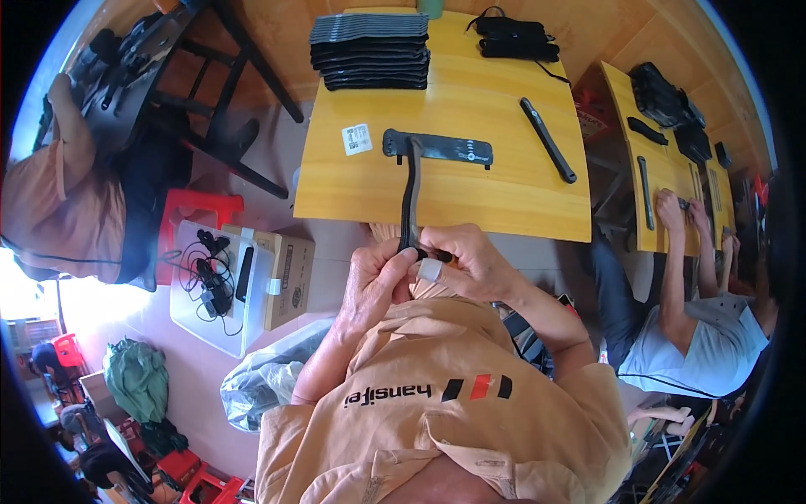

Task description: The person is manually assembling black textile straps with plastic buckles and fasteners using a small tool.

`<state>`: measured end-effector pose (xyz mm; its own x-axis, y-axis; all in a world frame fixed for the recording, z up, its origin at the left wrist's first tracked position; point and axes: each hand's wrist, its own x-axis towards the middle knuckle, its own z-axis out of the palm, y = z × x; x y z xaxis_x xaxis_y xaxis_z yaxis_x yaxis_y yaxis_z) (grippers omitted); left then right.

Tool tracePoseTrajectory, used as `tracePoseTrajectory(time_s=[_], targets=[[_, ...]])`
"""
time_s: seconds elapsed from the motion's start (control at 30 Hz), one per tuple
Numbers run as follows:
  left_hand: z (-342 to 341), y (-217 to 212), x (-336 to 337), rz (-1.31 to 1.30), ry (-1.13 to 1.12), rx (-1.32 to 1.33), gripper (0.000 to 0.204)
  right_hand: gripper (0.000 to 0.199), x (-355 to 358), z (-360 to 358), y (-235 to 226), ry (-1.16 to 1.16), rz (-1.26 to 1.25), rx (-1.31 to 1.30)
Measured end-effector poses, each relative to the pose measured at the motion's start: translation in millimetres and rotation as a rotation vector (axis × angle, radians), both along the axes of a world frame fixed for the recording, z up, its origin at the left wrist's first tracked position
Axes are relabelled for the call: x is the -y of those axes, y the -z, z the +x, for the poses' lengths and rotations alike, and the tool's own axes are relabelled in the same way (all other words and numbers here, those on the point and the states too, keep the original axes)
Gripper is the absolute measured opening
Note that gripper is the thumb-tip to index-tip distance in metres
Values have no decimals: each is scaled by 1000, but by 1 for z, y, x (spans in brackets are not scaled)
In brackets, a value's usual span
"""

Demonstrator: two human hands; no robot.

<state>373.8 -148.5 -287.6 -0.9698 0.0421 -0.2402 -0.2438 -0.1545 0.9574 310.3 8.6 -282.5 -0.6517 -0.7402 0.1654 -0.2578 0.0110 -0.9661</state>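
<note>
A flat black fabric piece [453, 149] with pale printing lies across the middle of the yellow table. From its left part a narrow strap [411, 197], black along one side and grey-brown along the other, runs over the near edge to my hands. My left hand [376, 275] pinches the strap's near end between thumb and fingers. Close against it, my right hand [466, 262] is closed at the same end, with a white wrap [431, 270] around one digit. A small dark part shows between the hands, mostly hidden by my fingers.
On the table are a stack of black folded pieces [369, 55], a black bundle [516, 39], a long dark bar [547, 140] and a white label [357, 139]. A plastic bin [186, 317] with cables stands left. People work at both sides.
</note>
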Motion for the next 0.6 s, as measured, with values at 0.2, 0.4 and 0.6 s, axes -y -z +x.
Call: tracePoseTrajectory(time_s=[0.2, 0.4, 0.6], targets=[[5, -1, -5, 193, -27, 26, 28, 23, -2, 9, 11, -67, -226, 626], [4, 9, 8, 489, -69, 114, 31, 22, -22, -8, 7, 275, -430, 1209], [39, 20, 75, 606, -80, 202, 28, 25, -121, -57, 6, 443, -751, 933]])
